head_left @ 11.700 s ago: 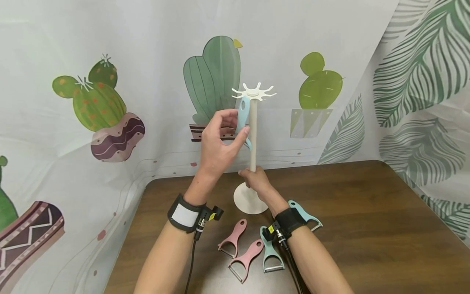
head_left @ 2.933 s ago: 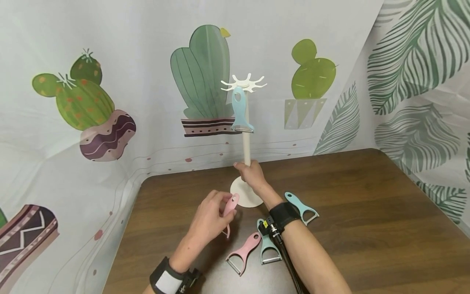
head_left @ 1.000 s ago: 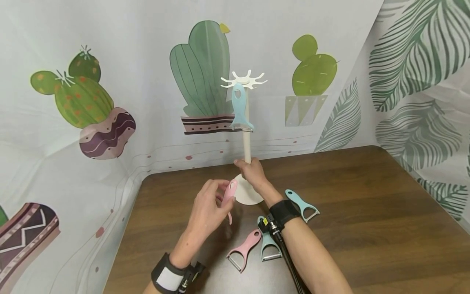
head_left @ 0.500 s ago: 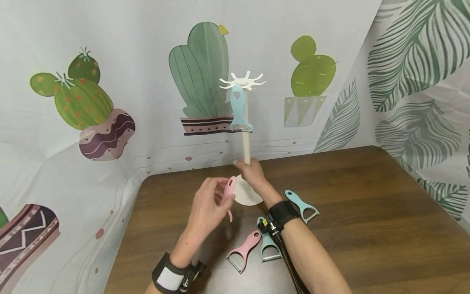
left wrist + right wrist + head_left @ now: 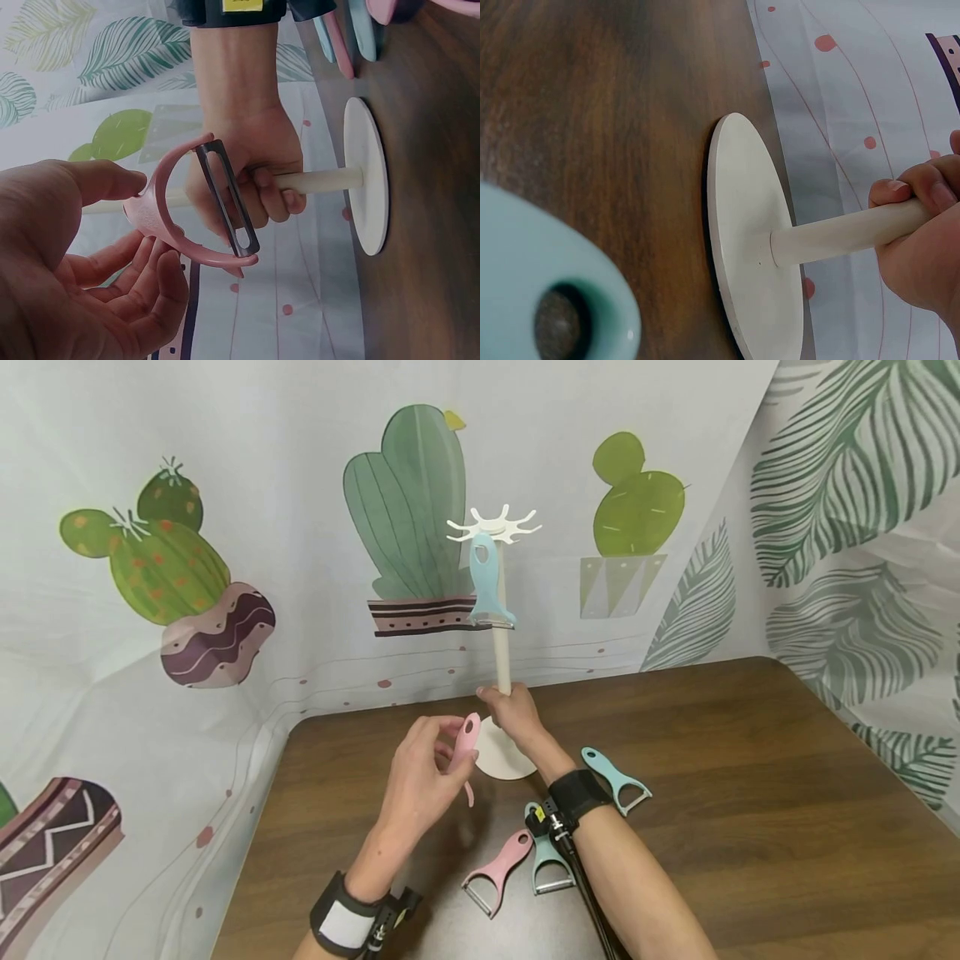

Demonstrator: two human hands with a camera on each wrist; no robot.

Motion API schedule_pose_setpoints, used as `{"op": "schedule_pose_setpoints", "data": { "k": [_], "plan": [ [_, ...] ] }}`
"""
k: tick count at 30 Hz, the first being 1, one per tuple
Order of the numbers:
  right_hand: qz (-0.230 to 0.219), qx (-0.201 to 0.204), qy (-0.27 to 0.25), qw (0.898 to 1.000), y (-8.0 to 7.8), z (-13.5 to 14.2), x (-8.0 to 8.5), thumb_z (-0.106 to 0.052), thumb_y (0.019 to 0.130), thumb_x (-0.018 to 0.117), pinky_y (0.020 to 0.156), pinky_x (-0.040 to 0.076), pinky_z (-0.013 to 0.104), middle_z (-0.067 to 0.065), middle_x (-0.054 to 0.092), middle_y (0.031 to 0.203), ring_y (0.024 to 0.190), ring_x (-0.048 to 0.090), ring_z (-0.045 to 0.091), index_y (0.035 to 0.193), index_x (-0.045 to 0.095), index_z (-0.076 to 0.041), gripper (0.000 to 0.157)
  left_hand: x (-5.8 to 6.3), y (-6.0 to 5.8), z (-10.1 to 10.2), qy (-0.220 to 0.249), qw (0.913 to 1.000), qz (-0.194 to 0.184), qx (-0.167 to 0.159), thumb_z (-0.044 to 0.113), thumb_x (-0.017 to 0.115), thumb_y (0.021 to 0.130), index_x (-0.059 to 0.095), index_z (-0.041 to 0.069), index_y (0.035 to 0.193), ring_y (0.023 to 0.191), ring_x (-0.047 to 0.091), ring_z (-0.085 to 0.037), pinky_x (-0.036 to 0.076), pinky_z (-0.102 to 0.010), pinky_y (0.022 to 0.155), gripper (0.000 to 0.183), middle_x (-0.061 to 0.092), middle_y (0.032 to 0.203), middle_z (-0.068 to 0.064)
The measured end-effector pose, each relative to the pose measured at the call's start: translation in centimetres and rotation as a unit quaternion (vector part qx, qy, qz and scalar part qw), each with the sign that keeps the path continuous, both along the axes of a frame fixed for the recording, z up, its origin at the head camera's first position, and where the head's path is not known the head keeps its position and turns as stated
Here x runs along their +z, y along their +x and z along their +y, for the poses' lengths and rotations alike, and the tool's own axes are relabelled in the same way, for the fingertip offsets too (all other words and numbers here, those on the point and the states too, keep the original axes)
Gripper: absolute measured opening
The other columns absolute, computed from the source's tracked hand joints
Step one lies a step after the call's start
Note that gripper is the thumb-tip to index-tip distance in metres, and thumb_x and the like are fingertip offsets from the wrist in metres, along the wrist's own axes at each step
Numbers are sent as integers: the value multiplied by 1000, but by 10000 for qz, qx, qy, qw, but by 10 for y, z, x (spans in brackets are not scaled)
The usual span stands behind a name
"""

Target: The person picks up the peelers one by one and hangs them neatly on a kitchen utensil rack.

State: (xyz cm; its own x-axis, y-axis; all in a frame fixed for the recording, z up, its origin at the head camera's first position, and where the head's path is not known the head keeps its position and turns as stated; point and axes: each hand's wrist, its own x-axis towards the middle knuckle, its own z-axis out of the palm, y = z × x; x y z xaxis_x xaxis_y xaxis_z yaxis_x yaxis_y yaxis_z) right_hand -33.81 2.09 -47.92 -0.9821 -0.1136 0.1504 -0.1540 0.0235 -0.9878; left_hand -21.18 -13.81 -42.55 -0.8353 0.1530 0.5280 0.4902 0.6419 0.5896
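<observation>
Between thumb and fingers my left hand [image 5: 429,768] pinches a pink peeler [image 5: 467,737], its holed handle end up, above the table left of the stand's base. In the left wrist view the metal blade [image 5: 227,199] of this peeler faces the stand. My right hand [image 5: 514,714] grips the lower pole of a cream stand [image 5: 502,656], fingers wrapped round it just above the round base [image 5: 754,247]. From the stand's ring of white hooks [image 5: 495,527] hangs a light blue peeler [image 5: 485,578], blade end down, in front of the pole.
On the wooden table [image 5: 720,760] lie a second pink peeler [image 5: 501,868], a mint green peeler [image 5: 551,860] partly under the right wrist's camera, and a blue peeler [image 5: 617,779] right of the forearm. A cactus-print cloth [image 5: 300,485] hangs behind.
Since the oldest frame, the blue peeler has gone from my left hand onto a hook. My left hand has taken a pink peeler from the table and lifted it slightly. My right hand keeps its grip.
</observation>
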Motion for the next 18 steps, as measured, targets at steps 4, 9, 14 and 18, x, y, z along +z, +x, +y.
{"op": "schedule_pose_setpoints", "data": {
  "k": [4,9,14,18],
  "plan": [
    [10,1,5,10000,0,0,0,-27,91,59,41,21,27,-4,31,46,42,28,12,53,42,-14,44,4,-1,0,48,10000,79,-13,17,77,79,62,10,117,74,60,-8,54,-27,63,41,57,104,2],
    [77,-59,-22,10000,-1,0,0,-27,92,60,41,20,27,-4,31,46,42,27,13,53,42,-13,45,6,-3,1,95,9999,113,-23,20,76,80,62,13,118,75,59,-6,54,-28,65,41,57,105,3],
    [77,10,-80,9999,-1,-1,-2,-27,92,59,41,21,27,-3,32,46,42,28,13,53,43,-13,44,7,-3,1,110,9998,164,-2,19,76,80,62,13,118,75,59,-5,54,-28,65,41,57,105,3],
    [75,-10,-61,10000,-1,-2,-3,-26,92,59,42,22,27,-3,32,46,42,29,13,53,44,-12,43,9,-5,0,202,9994,269,31,19,76,80,62,12,117,75,60,-6,54,-28,64,40,58,107,4]
  ]
}}
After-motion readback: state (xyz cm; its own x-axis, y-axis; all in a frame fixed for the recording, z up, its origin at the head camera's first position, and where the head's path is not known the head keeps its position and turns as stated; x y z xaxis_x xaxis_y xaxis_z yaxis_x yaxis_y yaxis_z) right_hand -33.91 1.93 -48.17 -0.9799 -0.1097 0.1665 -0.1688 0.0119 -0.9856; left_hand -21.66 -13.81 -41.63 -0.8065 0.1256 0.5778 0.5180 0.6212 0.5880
